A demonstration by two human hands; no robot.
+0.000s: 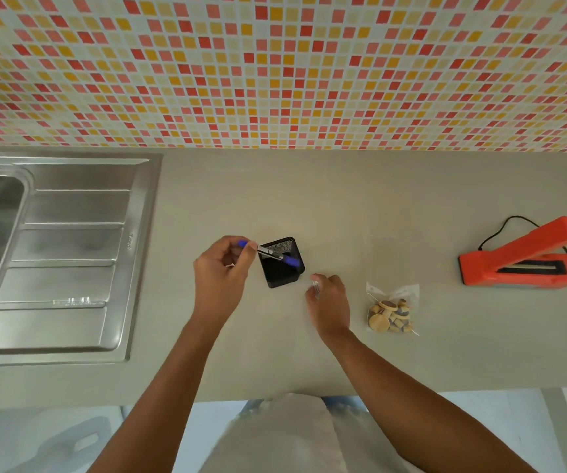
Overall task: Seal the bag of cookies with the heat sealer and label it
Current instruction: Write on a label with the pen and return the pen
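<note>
A person's left hand [222, 271] pinches a blue-capped pen [270, 253] by its near end, the far tip hanging over the mouth of a black mesh pen cup [283, 268] just beyond the grip. The right hand [329, 299] hovers low over the table [309, 199], fingers curled around something small and pale at the thumb side, too blurred to name.

The bag of cookies [392, 310] lies flat on the table just to the right of the right hand's grip, apart from it, and farther again from the pen hand, with the cup standing between. Its top edge points away from the person; whether it is sealed cannot be told. The orange heat sealer [521, 259] sits well off to the right, past the bag, its arm raised and its black cord [500, 230] trailing behind. A steel sink [70, 250] lies far to the left of the pen hand.

The risks, as judged here: the light cup could tip if the pen catches its rim, and the held scrap could slip from the curled fingers. Writing directly over the lumpy cookies would likely smear or tear the thin plastic.
</note>
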